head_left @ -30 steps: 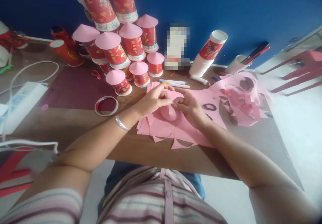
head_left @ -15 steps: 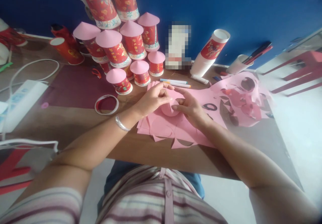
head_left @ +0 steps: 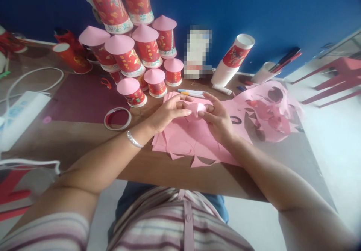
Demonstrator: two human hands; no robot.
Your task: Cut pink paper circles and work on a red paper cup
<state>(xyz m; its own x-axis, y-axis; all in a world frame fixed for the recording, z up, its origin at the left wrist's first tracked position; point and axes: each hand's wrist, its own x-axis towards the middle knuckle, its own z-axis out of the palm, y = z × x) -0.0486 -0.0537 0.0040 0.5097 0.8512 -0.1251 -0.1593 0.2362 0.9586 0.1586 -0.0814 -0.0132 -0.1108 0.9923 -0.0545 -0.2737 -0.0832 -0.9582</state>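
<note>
Between both hands is a small pink paper cone (head_left: 197, 110), held over a stack of pink paper sheets (head_left: 180, 142). My left hand (head_left: 170, 111) pinches its left side with thumb and fingers; a silver bracelet (head_left: 133, 139) circles that wrist. On the other side, my right hand (head_left: 217, 116) grips the cone's edge, thumb in front, index finger raised. The sheets under the hands have round cut-outs and jagged edges. Two markers (head_left: 191, 93) lie just behind the hands.
Red paper-cup towers with pink cone roofs (head_left: 145, 33) stand at back left. A tape roll (head_left: 117, 118) lies left of the paper. Stacked cups (head_left: 233, 59), a pen cup (head_left: 266, 72) and pink paper scraps (head_left: 270, 112) are at right. A white power strip (head_left: 26, 117) sits far left.
The pink paper, flatter and rounder before, is now curled into a steeper cone. Both hands have turned it and lifted it slightly, and my right index finger has risen.
</note>
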